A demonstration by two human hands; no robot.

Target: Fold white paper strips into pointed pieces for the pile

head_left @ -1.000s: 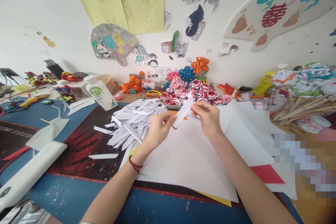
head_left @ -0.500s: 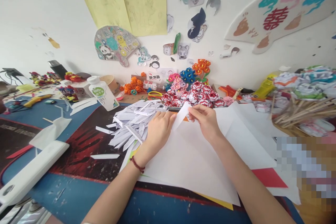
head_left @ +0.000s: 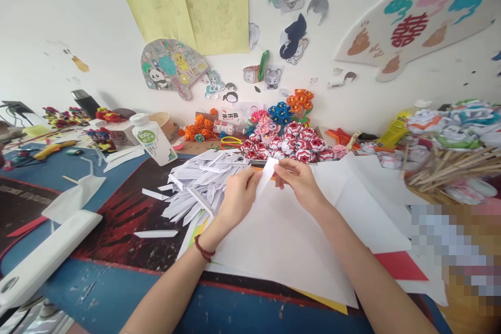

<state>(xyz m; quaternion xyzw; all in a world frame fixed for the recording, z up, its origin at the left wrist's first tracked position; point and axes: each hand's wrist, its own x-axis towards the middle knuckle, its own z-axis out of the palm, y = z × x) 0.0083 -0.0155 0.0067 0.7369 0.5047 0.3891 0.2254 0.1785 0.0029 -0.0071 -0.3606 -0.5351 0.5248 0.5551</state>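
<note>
I have left forearm (head_left: 172, 282) slanting in from lower left of my view, right forearm (head_left: 362, 255) from lower right. Left hand (head_left: 238, 195): back facing me, thumb pressed toward bent index finger. Right hand (head_left: 300, 183): thumb and index pinched, remaining fingers curled. Hands near each other, apart.

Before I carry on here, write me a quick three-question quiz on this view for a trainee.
1. True or false: the left hand and the right hand both hold the white paper strip.
2. On which side, the person's left or right, is the dark red bracelet worn?
3. The red-and-white flowers lie: A) in the left hand; B) beyond both hands; C) between the forearms.

Key: 1 true; 2 left; 3 B.
</note>
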